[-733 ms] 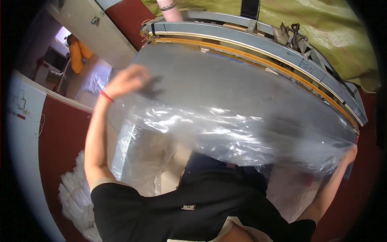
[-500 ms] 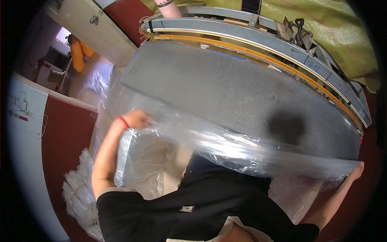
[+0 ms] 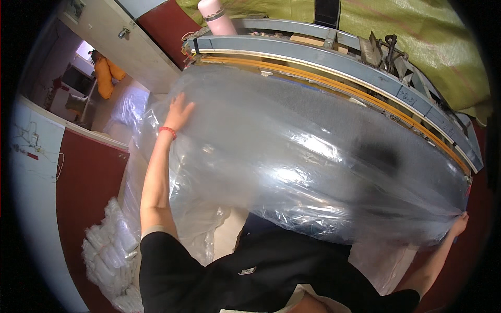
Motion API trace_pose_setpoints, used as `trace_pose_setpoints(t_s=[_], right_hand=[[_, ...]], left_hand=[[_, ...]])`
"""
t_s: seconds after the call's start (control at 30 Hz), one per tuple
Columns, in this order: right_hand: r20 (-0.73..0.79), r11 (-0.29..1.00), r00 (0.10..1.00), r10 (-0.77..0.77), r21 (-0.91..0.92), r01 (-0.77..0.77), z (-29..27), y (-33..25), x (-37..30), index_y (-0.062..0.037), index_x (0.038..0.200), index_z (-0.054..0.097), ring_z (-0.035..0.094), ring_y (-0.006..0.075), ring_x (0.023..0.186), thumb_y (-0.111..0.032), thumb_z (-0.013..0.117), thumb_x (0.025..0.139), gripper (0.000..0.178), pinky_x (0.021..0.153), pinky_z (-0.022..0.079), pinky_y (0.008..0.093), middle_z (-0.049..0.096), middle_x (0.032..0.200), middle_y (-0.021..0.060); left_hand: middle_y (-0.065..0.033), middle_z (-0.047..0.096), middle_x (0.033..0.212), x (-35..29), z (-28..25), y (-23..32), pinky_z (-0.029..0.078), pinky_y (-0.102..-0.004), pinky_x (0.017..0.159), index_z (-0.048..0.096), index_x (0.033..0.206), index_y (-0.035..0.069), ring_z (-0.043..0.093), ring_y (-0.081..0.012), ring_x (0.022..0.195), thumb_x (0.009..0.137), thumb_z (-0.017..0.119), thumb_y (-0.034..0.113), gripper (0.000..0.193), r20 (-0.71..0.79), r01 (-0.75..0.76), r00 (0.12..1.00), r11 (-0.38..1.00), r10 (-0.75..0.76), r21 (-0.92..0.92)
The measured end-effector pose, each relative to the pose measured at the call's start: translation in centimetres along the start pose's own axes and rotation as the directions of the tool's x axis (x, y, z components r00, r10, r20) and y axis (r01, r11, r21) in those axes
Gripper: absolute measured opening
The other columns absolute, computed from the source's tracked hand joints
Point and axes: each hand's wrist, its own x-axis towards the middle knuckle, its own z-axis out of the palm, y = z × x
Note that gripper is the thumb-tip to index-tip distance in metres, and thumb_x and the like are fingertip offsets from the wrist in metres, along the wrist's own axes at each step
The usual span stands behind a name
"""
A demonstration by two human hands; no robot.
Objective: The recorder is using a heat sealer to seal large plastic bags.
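Across the grey-topped desk point(image 3: 339, 107) lies a wide sheet of clear film point(image 3: 245, 138), spread over its left end, middle and near side, with its near part hanging over the edge in front of the person's body. Most of the top looks covered already; what is left is a strip toward the far side that seems bare, though the film is so thin that its exact far edge is hard to tell. The sheet is not yet flat: bright wrinkles run along the middle and near side, and creases draw together toward the right near corner.

At that corner the right hand point(image 3: 459, 223) has its fingers closed on the film, gathering its edge. Over the left end, the left hand point(image 3: 180, 112) has its fingers spread apart and grips nothing visible; whether the palm presses on the sheet I cannot tell. Beyond the desk's far edge run an orange strip point(image 3: 323, 87) and a curved-looking metal frame point(image 3: 292, 53). More crumpled plastic point(image 3: 110, 255) lies on the floor at left, apart from the desk.
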Motion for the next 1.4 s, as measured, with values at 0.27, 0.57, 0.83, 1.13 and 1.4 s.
trace_pose_setpoints(t_s=[0.27,0.57,0.83,1.13,1.4], right_hand=[[0.045,0.975,0.999,0.025,-0.22,-0.014,-3.1,-4.8,-3.0,-0.0097,0.104,0.052,0.053,0.0384,0.087,-0.038,0.032,0.087,0.038,0.069,0.041,0.0475,0.057,0.096,0.0179],[0.035,0.985,0.993,0.111,-0.135,-0.105,-7.0,-13.2,-5.3,-0.0092,0.095,0.056,0.057,0.0343,0.085,-0.032,0.038,0.085,0.031,0.073,0.044,0.0438,0.059,0.09,0.0183],[-0.164,0.845,0.976,0.145,0.533,-0.036,-4.3,-5.2,-3.6,-0.0044,0.08,0.056,0.055,0.0344,0.076,-0.03,0.051,0.079,0.026,0.067,0.042,0.0388,0.057,0.079,0.0182],[-0.135,0.788,0.975,0.177,0.613,-0.058,-5.0,-6.2,-3.6,-0.003,0.076,0.054,0.054,0.0341,0.071,-0.026,0.05,0.08,0.023,0.063,0.041,0.039,0.055,0.073,0.0189],[-0.221,0.678,0.974,0.054,0.724,0.127,-4.1,-5.8,-3.8,-0.0004,0.078,0.055,0.052,0.0176,0.067,-0.019,0.051,0.082,0.02,0.066,0.042,0.0324,0.056,0.069,0.0115]], left_hand=[[-0.0008,0.019,0.139,7.4,1.8,-3.7,0.01,-0.0615,0.095,0.029,0.129,0.037,0.011,-0.0358,0.128,0.074,0.042,0.063,0.062,0.18,0.282,0.932,0.942,-0.314,0.183],[-0.0081,0.061,0.069,13.6,1.0,11.0,0.044,-0.0309,0.056,0.06,0.079,0.0,0.057,-0.0186,0.061,0.078,0.059,0.028,0.028,0.194,-0.096,0.978,0.992,0.079,0.08],[-0.004,0.06,0.085,-7.3,4.1,56.5,0.046,-0.0218,0.066,0.058,0.092,0.001,0.056,-0.0103,0.078,0.083,0.053,0.016,0.017,0.485,0.199,0.287,0.444,0.826,-0.874],[-0.0038,0.059,0.064,-22.9,9.0,78.4,0.042,-0.0225,0.055,0.058,0.079,-0.002,0.053,-0.0096,0.06,0.077,0.06,0.02,0.022,0.206,-0.442,0.217,0.284,0.954,-0.851],[-0.0093,0.059,0.088,-21.3,4.2,70.7,0.047,-0.0246,0.059,0.055,0.092,0.003,0.056,-0.0112,0.065,0.082,0.051,0.007,0.012,0.338,0.764,-0.274,0.417,0.901,-0.493]])
